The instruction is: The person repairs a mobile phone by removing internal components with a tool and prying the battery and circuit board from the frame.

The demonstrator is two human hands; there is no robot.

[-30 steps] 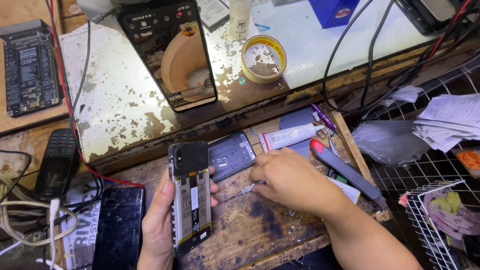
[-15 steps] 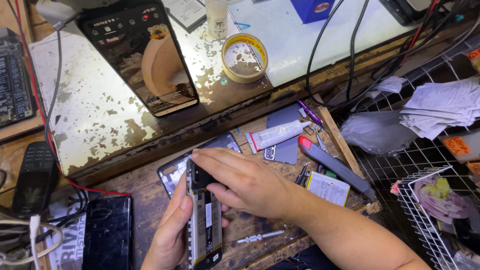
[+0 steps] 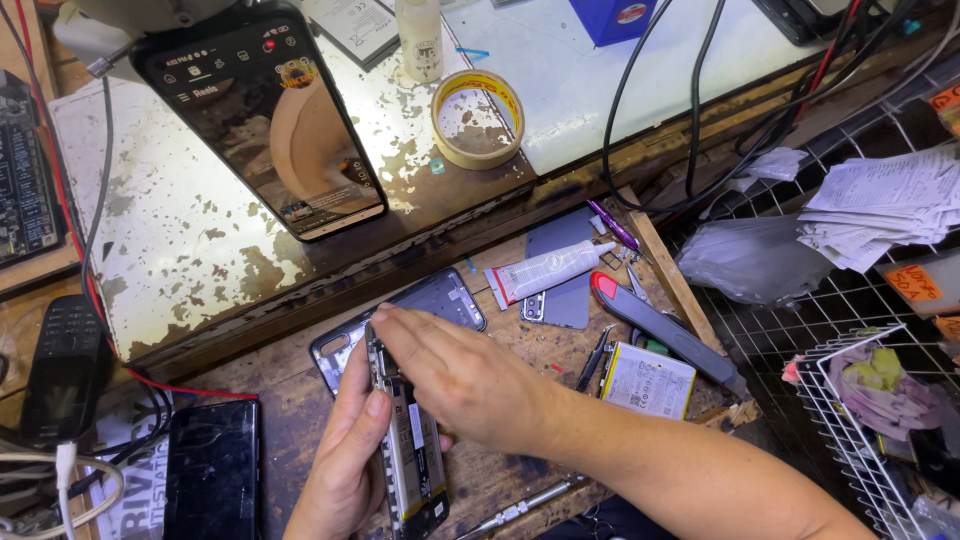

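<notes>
1. Cluttered repair bench (image 3: 270, 400) of worn wood, with a raised, paint-chipped shelf (image 3: 170, 240) behind it.
2. Left hand (image 3: 345, 455): fingers wrapped around an opened phone chassis (image 3: 412, 465), thumb on its left edge; chassis tilted on edge, low centre of the view, above the bench.
3. Right hand (image 3: 465, 380): fingers bent, tips pressed on the chassis top end; can't tell if they pinch anything.
4. Just behind the hands: a grey phone frame (image 3: 440, 298) lying flat on the bench, partly hidden.
5. Right of that: a white glue tube (image 3: 548, 270) on a grey back cover (image 3: 570, 300), a red-tipped utility knife (image 3: 665, 330), a flat battery (image 3: 648, 380).
6. Near the right wrist: a metal screwdriver (image 3: 520, 512) on the bench.
7. Left: a black phone (image 3: 212, 470) face up.
8. Shelf: a lit phone (image 3: 265, 115) propped up, a tape roll (image 3: 478, 118), a small white bottle (image 3: 418, 40).
9. Far right: a wire basket (image 3: 860, 450) and a paper stack (image 3: 880, 205).
</notes>
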